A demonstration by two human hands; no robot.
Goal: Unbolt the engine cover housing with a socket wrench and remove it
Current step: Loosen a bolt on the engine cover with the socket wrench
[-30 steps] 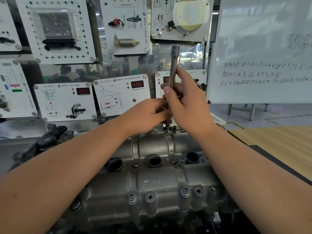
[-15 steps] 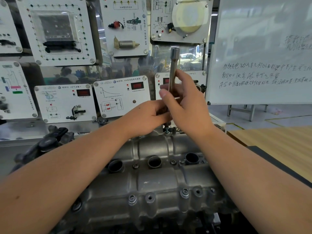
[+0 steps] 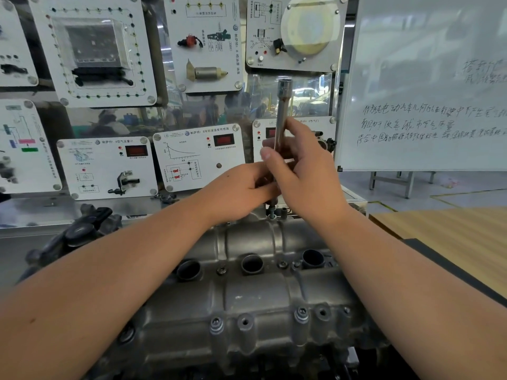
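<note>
White training boards (image 3: 197, 157) fill the wall behind the engine cover housing (image 3: 255, 294). Both hands sit at about 12 o'clock, much as a moment ago. The right hand (image 3: 304, 171) pinches the upright socket wrench (image 3: 282, 116); the left hand (image 3: 241, 190) pinches its lower end. The far bolt (image 3: 271, 212) probably still needs turning.

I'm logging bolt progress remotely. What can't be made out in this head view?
- Socket tool: its lower shaft is hidden behind the right hand and left hand.
- Bolt under it: too small to judge its seating.
- Engine cover: near edge cut off by the frame bottom, sides covered by the forearms.
</note>
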